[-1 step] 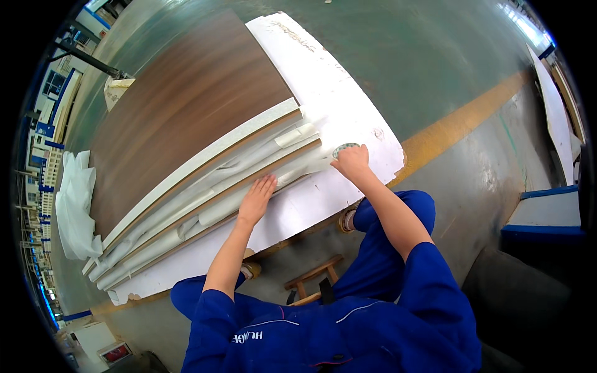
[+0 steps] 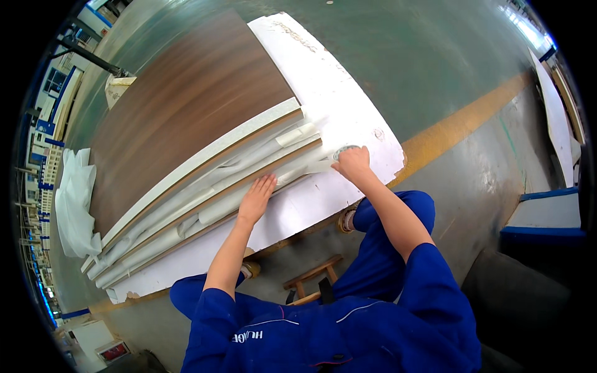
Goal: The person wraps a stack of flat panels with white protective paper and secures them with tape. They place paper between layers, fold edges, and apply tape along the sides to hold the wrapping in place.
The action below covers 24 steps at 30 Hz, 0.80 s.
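My left hand [image 2: 257, 197] lies with fingers stretched out on the nearest white-wrapped strip [image 2: 217, 210]. My right hand [image 2: 352, 163] grips a tape roll [image 2: 341, 151] just past the right end of the strips. Between roll and strip runs a pale, translucent band [image 2: 319, 165]; whether it is tape or wrapping film, I cannot tell. Several long strips lie side by side, partly covered in thin white wrap, with brown edges [image 2: 280, 163] showing. Behind them spreads a large dark brown panel [image 2: 199, 81].
Everything rests on a worn white board [image 2: 367, 118] with chipped edges. A crumpled white foam sheet [image 2: 74, 205] hangs at the panel's left end. A wooden stool [image 2: 314, 273] stands between my legs. White panels [image 2: 553, 118] lean at the far right, beyond a yellow floor line [image 2: 460, 121].
The tape roll in my right hand has tipped slightly, so less of its patterned face shows. My left hand keeps its place on the strip.
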Each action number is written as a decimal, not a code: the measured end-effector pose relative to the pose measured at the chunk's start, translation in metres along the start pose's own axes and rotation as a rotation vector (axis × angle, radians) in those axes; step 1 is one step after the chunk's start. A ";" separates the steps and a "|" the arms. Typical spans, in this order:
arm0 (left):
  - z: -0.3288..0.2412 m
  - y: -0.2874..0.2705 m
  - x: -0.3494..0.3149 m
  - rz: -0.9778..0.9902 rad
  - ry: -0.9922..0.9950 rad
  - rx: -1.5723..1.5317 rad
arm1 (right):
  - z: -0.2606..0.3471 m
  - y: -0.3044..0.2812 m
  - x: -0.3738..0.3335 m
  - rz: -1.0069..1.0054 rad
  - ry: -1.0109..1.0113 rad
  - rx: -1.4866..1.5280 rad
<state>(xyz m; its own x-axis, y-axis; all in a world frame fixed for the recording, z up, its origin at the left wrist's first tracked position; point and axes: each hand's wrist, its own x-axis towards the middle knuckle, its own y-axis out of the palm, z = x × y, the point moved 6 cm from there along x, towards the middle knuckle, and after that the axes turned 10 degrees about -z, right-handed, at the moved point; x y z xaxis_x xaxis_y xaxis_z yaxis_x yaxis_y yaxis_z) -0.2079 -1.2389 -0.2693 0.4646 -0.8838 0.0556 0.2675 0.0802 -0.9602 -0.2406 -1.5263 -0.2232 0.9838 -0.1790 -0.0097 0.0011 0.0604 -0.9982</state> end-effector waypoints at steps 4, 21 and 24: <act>0.005 -0.004 -0.002 -0.042 -0.122 -0.235 | 0.040 -0.019 -0.044 -0.087 -0.196 0.040; -0.001 -0.058 -0.052 0.136 0.231 -0.140 | 0.179 0.004 -0.238 0.209 -0.887 0.286; 0.004 -0.011 -0.099 -0.022 0.339 -0.017 | 0.175 -0.002 -0.236 0.169 -0.910 0.233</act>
<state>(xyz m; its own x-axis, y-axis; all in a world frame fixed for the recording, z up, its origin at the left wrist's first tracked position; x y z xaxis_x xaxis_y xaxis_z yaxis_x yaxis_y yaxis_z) -0.2530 -1.1504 -0.2628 0.1514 -0.9884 -0.0147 0.2587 0.0539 -0.9645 -0.4418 -1.3119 -0.2087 0.7363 0.6766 -0.0041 -0.2146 0.2277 -0.9498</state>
